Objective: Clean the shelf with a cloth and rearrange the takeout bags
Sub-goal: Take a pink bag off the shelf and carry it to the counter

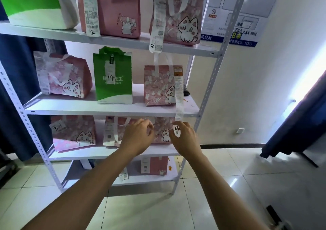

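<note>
A white metal shelf (105,109) holds pink cat-print and green takeout bags on several levels. Both my hands reach to the third level, at its right end. There a pink cat bag (163,132) stands between them. My left hand (139,138) has curled fingers at the bag's left side. At the bag's right side, my right hand (185,138) holds a white receipt slip (177,132) with its fingers. Whether the left hand grips the bag is hidden by its back. No cloth is in view.
On the level above stand a pink cat bag (63,76), a green bag marked 14 (113,78) and another pink bag (161,87) with a long receipt hanging over the edge. More bags sit on the top and bottom levels. Tiled floor lies right of the shelf, a dark curtain (296,124) beyond.
</note>
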